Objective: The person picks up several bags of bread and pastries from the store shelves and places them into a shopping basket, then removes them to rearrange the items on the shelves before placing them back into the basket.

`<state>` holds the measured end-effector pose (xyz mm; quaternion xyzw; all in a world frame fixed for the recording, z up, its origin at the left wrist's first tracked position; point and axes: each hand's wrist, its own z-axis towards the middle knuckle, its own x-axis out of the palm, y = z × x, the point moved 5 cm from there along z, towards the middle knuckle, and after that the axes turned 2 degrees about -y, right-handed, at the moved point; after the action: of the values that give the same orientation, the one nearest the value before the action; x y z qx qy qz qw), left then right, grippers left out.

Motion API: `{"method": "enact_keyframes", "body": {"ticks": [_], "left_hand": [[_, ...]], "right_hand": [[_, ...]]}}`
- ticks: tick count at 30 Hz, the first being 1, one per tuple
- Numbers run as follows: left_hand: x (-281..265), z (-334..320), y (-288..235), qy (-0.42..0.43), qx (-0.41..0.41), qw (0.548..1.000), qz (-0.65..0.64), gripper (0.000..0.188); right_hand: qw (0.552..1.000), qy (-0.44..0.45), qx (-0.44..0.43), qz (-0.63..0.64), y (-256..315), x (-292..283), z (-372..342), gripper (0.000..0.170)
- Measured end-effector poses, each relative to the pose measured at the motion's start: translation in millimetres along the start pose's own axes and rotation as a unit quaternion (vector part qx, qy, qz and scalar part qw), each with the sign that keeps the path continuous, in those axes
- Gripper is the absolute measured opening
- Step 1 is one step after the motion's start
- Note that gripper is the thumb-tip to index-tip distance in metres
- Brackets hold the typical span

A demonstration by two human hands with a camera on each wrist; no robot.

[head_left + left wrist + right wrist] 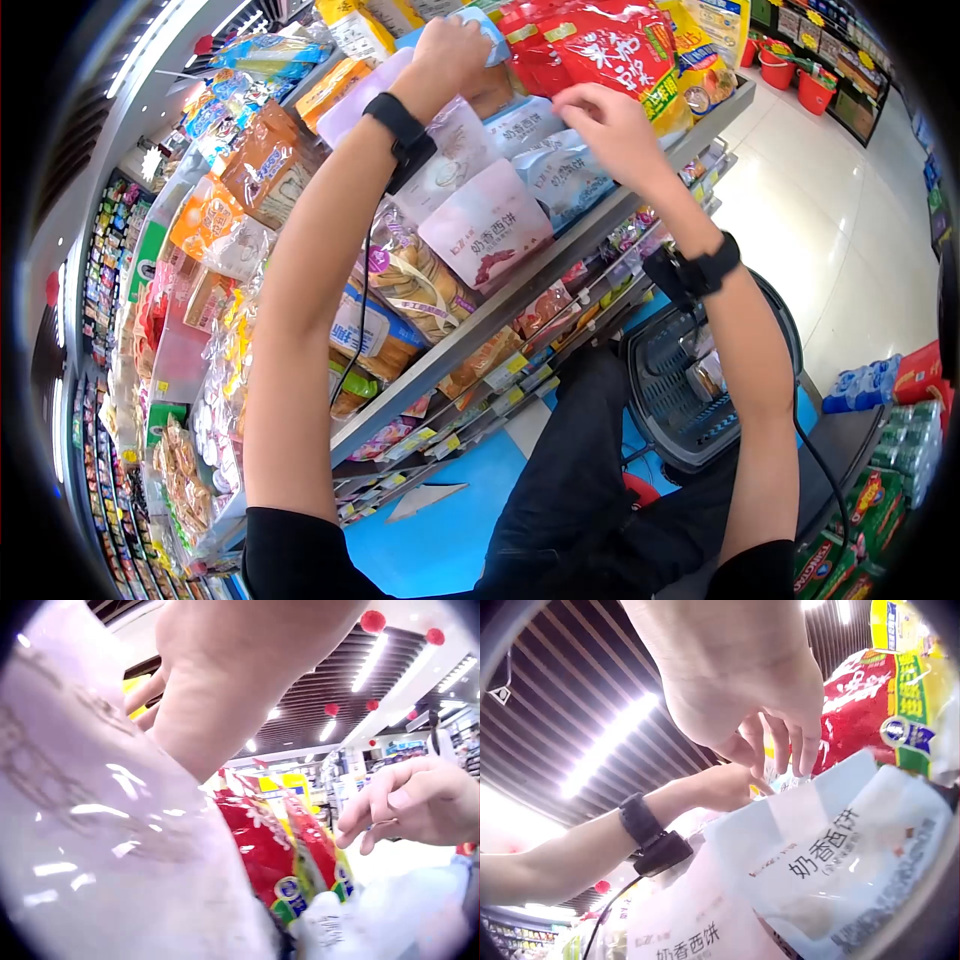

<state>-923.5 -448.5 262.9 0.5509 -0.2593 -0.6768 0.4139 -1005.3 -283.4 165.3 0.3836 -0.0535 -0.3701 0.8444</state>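
My left hand (455, 60) reaches over the back of the packets, beside a blue-topped bag (488, 32); its fingertips are hidden. A pale pink-white packet (135, 847) covers part of it in the left wrist view. My right hand (610, 130) hovers with loosely bent fingers over blue-white packets (565, 180), below red bags (605, 50). In the right wrist view the right hand (742, 690) hangs above a blue-white packet (825, 862), holding nothing visible. A pink-white packet (485, 225) lies nearer the shelf's front edge.
Bagged bread (410, 275) and other snacks fill the sloping shelf, edged by a grey rail (480, 335). A dark basket (690, 400) with a packet inside stands beside the person's legs. Red buckets (775, 70) and drink packs (905, 440) are on the right.
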Motion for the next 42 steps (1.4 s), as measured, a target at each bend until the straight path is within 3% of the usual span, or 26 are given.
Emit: {"method": "enact_keyframes", "body": {"ticks": [2,3,5,6,8,10,11,13,14,16,20,21,22,24,26,27,28,30,31,32,34,35,38,40,42], "left_hand": [[-28.0,-3.5,-17.2,-0.125,0.030,0.992,-0.010,0.020],[-81.5,-15.1,-28.3,0.000,-0.034,0.989,-0.143,0.022],[-140.7,-42.0,-41.9,-0.033,-0.107,0.934,-0.341,0.026],[-150.9,-62.1,-55.5,-0.202,-0.042,0.928,-0.311,0.024],[-186.5,-100.8,-85.2,-0.210,-0.013,0.888,-0.410,0.015],[-227.5,-136.0,-126.8,-0.071,-0.051,0.869,-0.487,0.011],[-236.2,-148.4,-149.4,-0.074,-0.031,0.858,-0.507,0.013],[-237.0,-160.5,-192.0,-0.038,0.007,0.819,-0.573,0.014],[-226.1,-161.8,-219.2,0.031,-0.001,0.772,-0.635,0.012],[-198.7,-150.6,-284.7,0.092,-0.015,0.633,-0.768,0.009],[-117.0,-137.7,-429.2,0.188,-0.013,0.530,-0.826,0.015],[-92.4,-139.3,-464.6,0.240,-0.036,0.461,-0.854,0.016],[-70.4,-140.8,-497.2,0.334,-0.036,0.362,-0.870,0.014],[-35.4,-140.7,-541.6,0.363,-0.092,0.269,-0.888,0.014],[1.9,-151.3,-575.6,0.386,-0.153,0.242,-0.877,0.015],[24.3,-162.1,-591.2,0.391,-0.167,0.279,-0.861,0.016],[38.6,-171.0,-600.0,0.418,-0.186,0.278,-0.845,0.016],[47.3,-178.6,-609.3,0.459,-0.174,0.397,-0.775,0.016],[34.9,-168.4,-606.0,0.398,-0.158,0.364,-0.827,0.015],[24.1,-163.7,-604.8,0.394,-0.146,0.313,-0.852,0.014],[12.0,-158.5,-603.1,0.380,-0.107,0.276,-0.876,0.014],[8.1,-157.0,-601.6,0.371,-0.102,0.285,-0.878,0.014],[12.3,-151.4,-599.0,0.368,-0.092,0.384,-0.842,0.016],[15.9,-149.2,-596.2,0.335,-0.103,0.410,-0.842,0.016],[17.4,-148.5,-592.2,0.313,-0.109,0.426,-0.842,0.016]], "right_hand": [[0.998,-0.031,0.041,0.025,1.1,-34.8,-31.0,0.016],[0.994,-0.071,0.069,0.055,1.9,-54.3,-51.6,0.018],[0.981,-0.063,0.164,0.078,-19.7,-95.6,-101.4,0.016],[0.985,-0.063,0.146,0.073,-36.7,-116.0,-129.7,0.016],[0.955,-0.057,0.283,0.063,-80.8,-160.6,-204.6,0.018],[0.910,-0.038,0.413,0.013,-119.4,-204.8,-288.9,0.021],[0.892,-0.015,0.442,-0.097,-141.1,-225.9,-334.0,0.022],[0.804,-0.018,0.587,-0.093,-174.8,-246.7,-418.4,0.025],[0.768,-0.034,0.636,-0.070,-182.3,-251.2,-452.2,0.027],[0.735,-0.084,0.672,-0.022,-183.6,-245.7,-489.4,0.031],[0.706,-0.115,0.699,0.010,-201.2,-231.1,-536.0,0.038],[0.696,-0.115,0.709,0.019,-209.0,-226.4,-545.6,0.038],[0.686,-0.139,0.712,0.052,-213.0,-220.9,-552.1,0.039],[0.651,-0.193,0.731,0.065,-221.9,-216.6,-556.5,0.038],[0.651,-0.288,0.701,0.038,-227.9,-224.9,-552.3,0.042],[0.634,-0.337,0.696,0.021,-235.1,-232.2,-552.0,0.053],[0.644,-0.345,0.682,0.020,-252.4,-240.8,-556.6,0.063],[0.614,-0.422,0.663,-0.066,-269.4,-257.4,-561.0,0.066],[0.613,-0.434,0.656,-0.069,-283.9,-265.7,-566.0,0.068],[0.628,-0.437,0.643,-0.035,-298.5,-270.7,-570.1,0.065],[0.619,-0.459,0.633,0.072,-326.3,-275.0,-582.1,0.053],[0.591,-0.474,0.650,0.063,-330.2,-276.1,-587.8,0.042],[0.564,-0.457,0.686,-0.039,-334.9,-281.9,-593.3,0.038],[0.572,-0.463,0.673,-0.079,-337.1,-280.0,-592.7,0.031],[0.589,-0.380,0.687,-0.192,-324.4,-283.1,-579.3,0.028]]}}
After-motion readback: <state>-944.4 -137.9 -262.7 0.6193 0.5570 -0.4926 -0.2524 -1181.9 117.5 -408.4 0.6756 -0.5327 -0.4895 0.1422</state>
